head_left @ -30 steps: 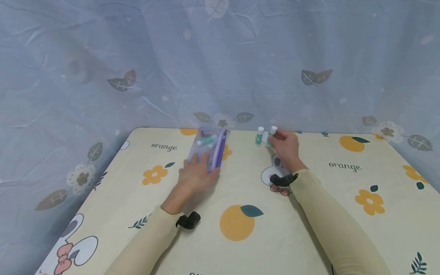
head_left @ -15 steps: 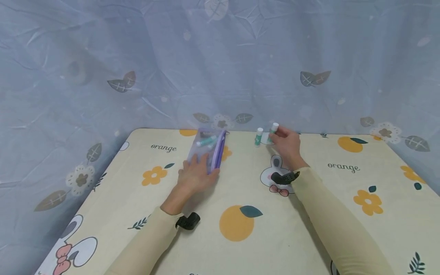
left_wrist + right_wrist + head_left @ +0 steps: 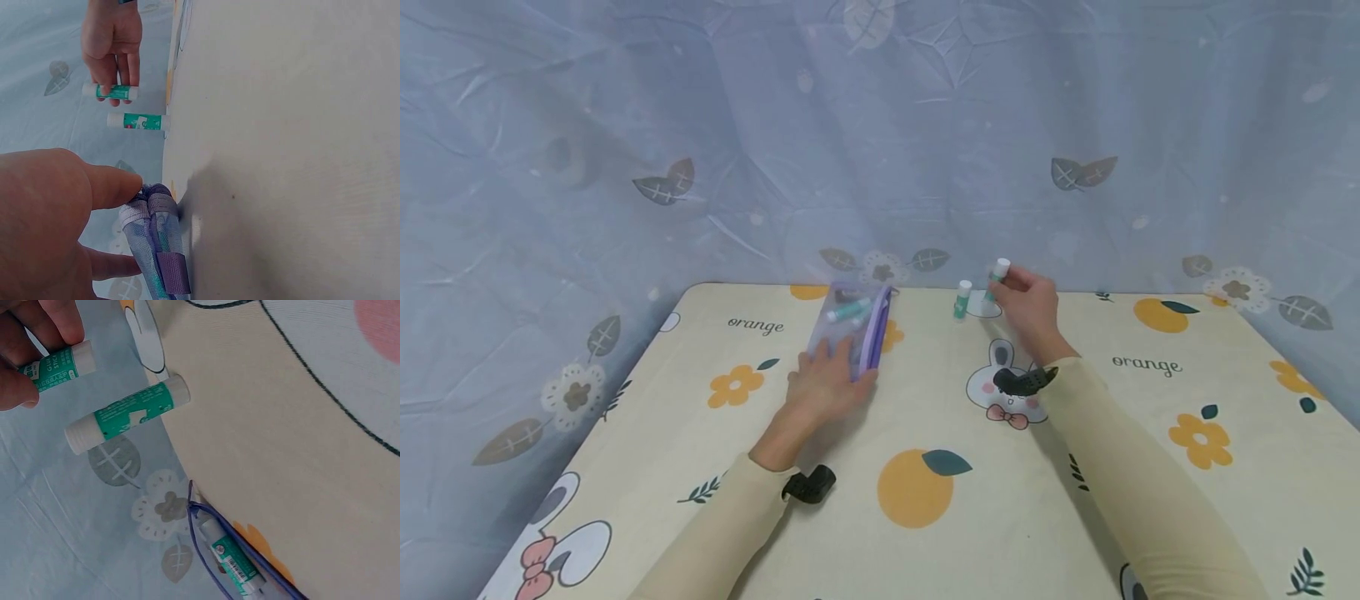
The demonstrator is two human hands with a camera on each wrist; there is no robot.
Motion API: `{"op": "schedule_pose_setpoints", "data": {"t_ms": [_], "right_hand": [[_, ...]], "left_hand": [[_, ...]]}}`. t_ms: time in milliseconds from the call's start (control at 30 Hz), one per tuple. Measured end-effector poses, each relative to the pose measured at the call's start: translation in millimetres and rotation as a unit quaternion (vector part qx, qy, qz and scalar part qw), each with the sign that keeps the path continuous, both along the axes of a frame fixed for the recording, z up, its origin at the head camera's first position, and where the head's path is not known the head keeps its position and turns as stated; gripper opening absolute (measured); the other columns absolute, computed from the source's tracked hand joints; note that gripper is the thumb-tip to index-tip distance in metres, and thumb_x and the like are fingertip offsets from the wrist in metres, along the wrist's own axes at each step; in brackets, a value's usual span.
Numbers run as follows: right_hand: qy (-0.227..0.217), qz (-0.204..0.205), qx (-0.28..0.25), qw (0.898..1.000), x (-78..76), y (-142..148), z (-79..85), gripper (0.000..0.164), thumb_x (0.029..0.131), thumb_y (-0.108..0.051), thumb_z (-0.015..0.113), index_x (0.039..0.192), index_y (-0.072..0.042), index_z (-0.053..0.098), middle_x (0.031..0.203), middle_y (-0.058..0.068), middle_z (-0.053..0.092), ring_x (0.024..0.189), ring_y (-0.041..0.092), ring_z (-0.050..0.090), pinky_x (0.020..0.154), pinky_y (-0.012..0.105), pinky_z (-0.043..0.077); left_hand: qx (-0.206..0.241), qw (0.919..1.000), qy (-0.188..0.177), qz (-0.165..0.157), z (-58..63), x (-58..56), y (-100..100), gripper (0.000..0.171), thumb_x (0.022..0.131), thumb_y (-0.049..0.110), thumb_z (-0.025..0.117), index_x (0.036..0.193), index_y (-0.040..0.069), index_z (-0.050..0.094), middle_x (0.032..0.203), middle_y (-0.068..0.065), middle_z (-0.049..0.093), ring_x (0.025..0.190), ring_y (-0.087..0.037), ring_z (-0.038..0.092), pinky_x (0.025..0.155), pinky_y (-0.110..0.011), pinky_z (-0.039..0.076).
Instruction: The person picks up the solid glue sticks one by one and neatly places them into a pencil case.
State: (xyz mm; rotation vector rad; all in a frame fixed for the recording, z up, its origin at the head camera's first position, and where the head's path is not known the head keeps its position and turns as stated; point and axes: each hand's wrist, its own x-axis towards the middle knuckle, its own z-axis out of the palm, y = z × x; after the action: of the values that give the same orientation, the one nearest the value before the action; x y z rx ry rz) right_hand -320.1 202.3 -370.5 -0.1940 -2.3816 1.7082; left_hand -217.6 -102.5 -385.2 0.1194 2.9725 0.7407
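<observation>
In the head view my left hand [image 3: 827,383] rests with spread fingers on the near end of a purple mesh zip pouch [image 3: 863,337]. A green-and-white glue stick [image 3: 850,310] lies inside the pouch, seen through the mesh. In the left wrist view my thumb [image 3: 115,185] touches the pouch's end. My right hand [image 3: 1032,312] pinches a second glue stick [image 3: 59,367] between thumb and fingers, raised off the table, white cap up and slightly tilted. Just left of it, a third glue stick [image 3: 962,300] stands upright on the table.
The table [image 3: 1000,517] wears a cream cover printed with oranges, flowers and rabbits. A blue-grey patterned curtain [image 3: 880,150] hangs right behind the table's back edge, near the glue sticks. A black strap [image 3: 1024,382] sits on my right wrist.
My right hand has lifted its glue stick off the table and slightly to the right. The left hand, the pouch and the upright glue stick stay in place.
</observation>
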Motion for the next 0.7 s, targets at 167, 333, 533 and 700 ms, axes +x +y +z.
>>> {"op": "schedule_pose_setpoints", "data": {"t_ms": [167,333,533,700], "right_hand": [[0.006,0.001,-0.008,1.000,0.3,1,7.5,0.048,0.105,-0.021,0.066,0.152,-0.014,0.059,0.152,0.012,0.063,0.141,0.025,0.059,0.118,0.040,0.048],[0.002,-0.008,-0.021,1.000,-2.2,0,13.7,0.045,0.105,-0.020,0.068,0.149,-0.015,0.062,0.149,0.011,0.065,0.135,0.022,0.062,0.115,0.038,0.050],[-0.002,-0.012,-0.020,1.000,-2.9,0,21.2,0.045,0.106,-0.021,0.066,0.150,-0.017,0.061,0.148,0.009,0.064,0.134,0.022,0.060,0.116,0.038,0.049],[0.009,-0.011,-0.026,1.000,-3.8,1,27.7,0.044,0.106,-0.020,0.066,0.149,-0.014,0.062,0.145,0.011,0.066,0.131,0.021,0.063,0.114,0.037,0.051]], "left_hand": [[-0.003,1.0000,0.003,-0.001,-0.9,0.2,0,0.076,0.103,0.051,0.054,0.165,0.012,0.034,0.172,-0.028,0.026,0.149,-0.058,0.034,0.113,-0.075,0.035],[-0.001,1.0000,0.002,0.000,-1.5,0.2,0,0.076,0.103,0.052,0.054,0.166,0.013,0.034,0.172,-0.028,0.026,0.149,-0.058,0.034,0.113,-0.075,0.035],[-0.002,1.0000,0.007,0.001,-2.5,0.1,0,0.076,0.103,0.051,0.054,0.165,0.013,0.034,0.171,-0.028,0.028,0.147,-0.058,0.035,0.112,-0.075,0.036],[-0.005,0.9999,0.009,0.002,-2.7,0.0,0,0.076,0.103,0.052,0.054,0.165,0.013,0.034,0.171,-0.028,0.028,0.147,-0.057,0.036,0.112,-0.074,0.036]]}}
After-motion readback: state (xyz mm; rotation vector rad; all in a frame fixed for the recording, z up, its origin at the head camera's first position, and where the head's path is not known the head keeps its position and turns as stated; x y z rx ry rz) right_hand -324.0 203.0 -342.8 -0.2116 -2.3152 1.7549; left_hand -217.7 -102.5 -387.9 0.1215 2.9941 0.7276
